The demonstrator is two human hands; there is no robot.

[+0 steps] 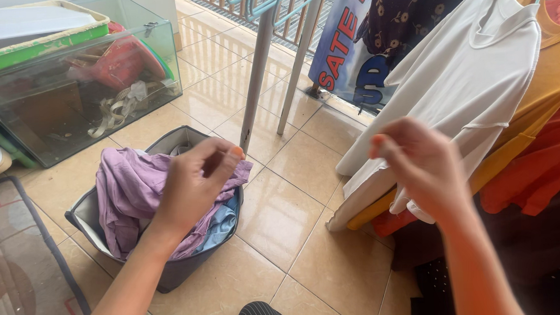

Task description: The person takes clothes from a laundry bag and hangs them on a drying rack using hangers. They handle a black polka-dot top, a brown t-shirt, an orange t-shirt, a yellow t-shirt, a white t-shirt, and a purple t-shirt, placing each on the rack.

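Observation:
My left hand hovers over a grey laundry basket on the tiled floor, fingers curled and thumb meeting forefinger, with nothing visible in it. A crumpled purple cloth fills the basket, and a light blue cloth shows under it. My right hand is raised in front of a hanging white shirt, its fingers also pinched together. I cannot tell if it touches the shirt.
An orange-yellow garment, a red one and a dark floral one hang beside the white shirt. Two rack poles stand behind the basket. A glass tank with clutter sits far left, a rug near left.

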